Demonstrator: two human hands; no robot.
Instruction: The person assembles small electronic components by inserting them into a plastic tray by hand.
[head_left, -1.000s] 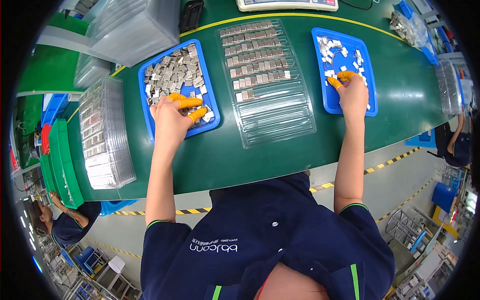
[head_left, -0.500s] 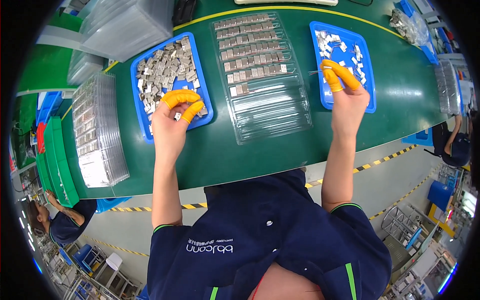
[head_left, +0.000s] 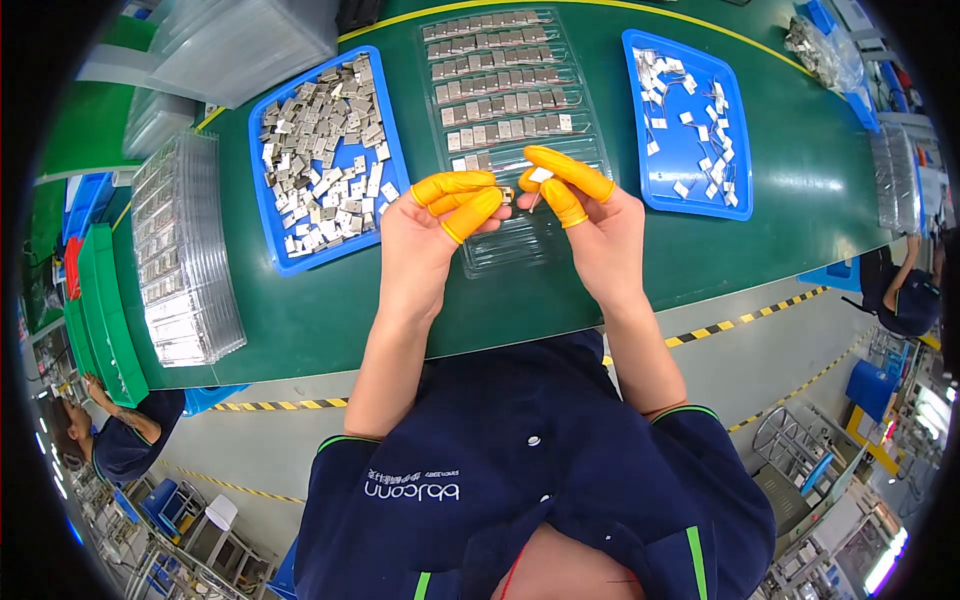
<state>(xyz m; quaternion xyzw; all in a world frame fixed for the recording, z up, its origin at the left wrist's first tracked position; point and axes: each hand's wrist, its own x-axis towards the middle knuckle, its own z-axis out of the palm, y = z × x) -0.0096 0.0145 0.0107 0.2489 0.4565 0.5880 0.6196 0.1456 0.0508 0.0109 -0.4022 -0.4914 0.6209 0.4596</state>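
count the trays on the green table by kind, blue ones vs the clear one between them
blue trays: 2, the left blue tray piled with grey metal pieces and the right blue tray with scattered small white pieces
clear slotted tray between them: 1
total: 3
Both hands meet over the clear tray's near end.
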